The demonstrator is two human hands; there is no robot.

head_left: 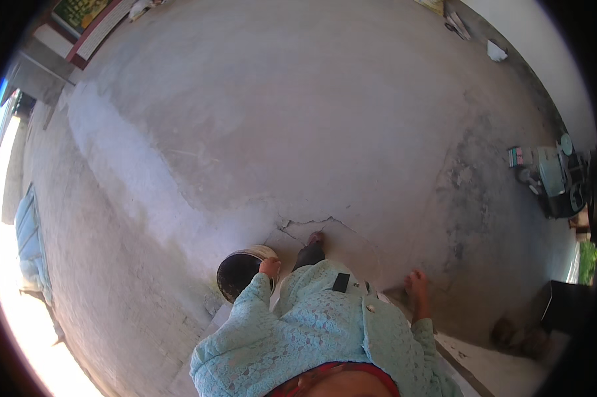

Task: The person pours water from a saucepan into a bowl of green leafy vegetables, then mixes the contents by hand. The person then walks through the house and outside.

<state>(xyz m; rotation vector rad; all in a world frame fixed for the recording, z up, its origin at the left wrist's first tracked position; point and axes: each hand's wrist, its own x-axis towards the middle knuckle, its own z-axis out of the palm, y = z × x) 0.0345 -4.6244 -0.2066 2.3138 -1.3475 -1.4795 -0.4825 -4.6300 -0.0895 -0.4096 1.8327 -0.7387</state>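
My left hand (270, 266) is closed at the near right side of a round bucket (255, 251), at its rim or handle; which of the two I cannot tell. The bucket has a pale rim and a dark inside, and it hangs tilted beside my left leg. Whether anything lies in it is too dark to make out. Out to my right side, my right hand (416, 284) hangs with loosely bent fingers and no visible object in it. Both arms wear light blue lacy sleeves. One shoe (317, 237) shows in front of me on the concrete floor (298, 119).
A crack (311, 221) crosses the floor ahead of my foot. To the right stands a pale green scooter (553, 175), with a dark box (568, 308) nearer. A blue covered object (32, 245) is at the left, beside bright daylight. Far right lies a white object (495, 51) along the wall.
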